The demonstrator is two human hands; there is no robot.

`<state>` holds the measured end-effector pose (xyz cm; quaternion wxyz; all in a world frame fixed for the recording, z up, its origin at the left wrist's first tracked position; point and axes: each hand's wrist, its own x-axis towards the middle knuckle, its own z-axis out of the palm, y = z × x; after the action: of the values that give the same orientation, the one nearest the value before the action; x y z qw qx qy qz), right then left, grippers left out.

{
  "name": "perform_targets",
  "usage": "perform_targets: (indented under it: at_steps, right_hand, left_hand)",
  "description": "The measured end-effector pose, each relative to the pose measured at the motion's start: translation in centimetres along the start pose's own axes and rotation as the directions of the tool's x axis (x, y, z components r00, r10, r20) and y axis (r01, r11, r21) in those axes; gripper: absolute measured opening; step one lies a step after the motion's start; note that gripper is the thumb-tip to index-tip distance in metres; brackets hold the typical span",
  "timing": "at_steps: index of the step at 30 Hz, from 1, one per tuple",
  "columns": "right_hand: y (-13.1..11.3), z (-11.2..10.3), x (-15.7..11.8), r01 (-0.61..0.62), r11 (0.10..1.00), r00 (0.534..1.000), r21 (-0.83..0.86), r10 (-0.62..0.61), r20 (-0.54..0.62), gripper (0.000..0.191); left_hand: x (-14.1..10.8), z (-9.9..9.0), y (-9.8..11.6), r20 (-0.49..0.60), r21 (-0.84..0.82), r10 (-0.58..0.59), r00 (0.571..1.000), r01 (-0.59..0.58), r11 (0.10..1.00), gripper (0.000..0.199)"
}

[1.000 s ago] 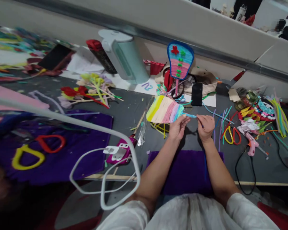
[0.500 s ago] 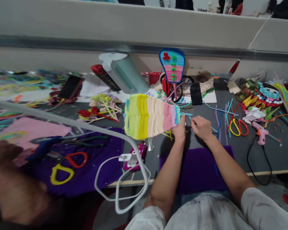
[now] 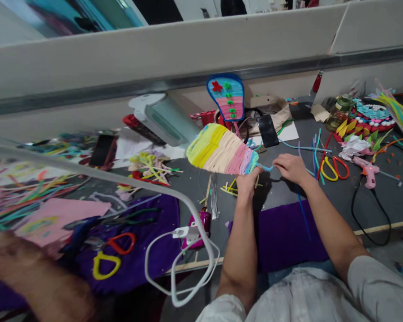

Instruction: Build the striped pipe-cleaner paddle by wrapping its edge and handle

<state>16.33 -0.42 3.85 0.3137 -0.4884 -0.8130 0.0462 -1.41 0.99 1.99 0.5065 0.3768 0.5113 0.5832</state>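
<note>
A fan-shaped craft piece [image 3: 218,150], banded in green, yellow, cream, pink, lilac and blue pipe cleaners, is tilted above the table with its wide end to the left. My left hand [image 3: 246,184] is closed around its narrow end. From that end a light blue pipe cleaner [image 3: 267,168] runs to my right hand [image 3: 291,168], whose fingers pinch its tip. The craft piece's handle is mostly hidden by my left fingers. Behind it stands a finished-looking blue and pink fan [image 3: 226,107] with a red flower and green bows.
Red and yellow scissors [image 3: 336,169] and a pink glue gun [image 3: 366,172] lie to my right. A white lamp arm or cable [image 3: 184,199] crosses at left, over a purple cloth [image 3: 168,228]. A co-worker's hand [image 3: 10,255] is blurred at lower left. A black phone [image 3: 267,130] lies behind.
The view has shifted and tilted. The craft piece has turned, its wide end rising. The blue pipe cleaner now bends between my hands, and my right hand grips its end.
</note>
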Motion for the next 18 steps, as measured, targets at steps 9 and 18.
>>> perform_targets:
  at_steps: [9, 18]
  right_hand:
    - [-0.4, 0.1, 0.5, -0.111, 0.8, 0.987, 0.59, 0.16, -0.03, 0.019]
    - [-2.4, 3.0, 0.4, -0.106, 0.824, 0.95, 0.556, 0.25, -0.189, 0.019]
  left_hand:
    - [-0.1, -0.5, 1.1, 0.181, -0.229, -0.262, 0.948, 0.299, 0.926, 0.026]
    - [0.3, 0.3, -0.1, -0.063, -0.389, -0.226, 0.972, 0.184, 0.903, 0.01]
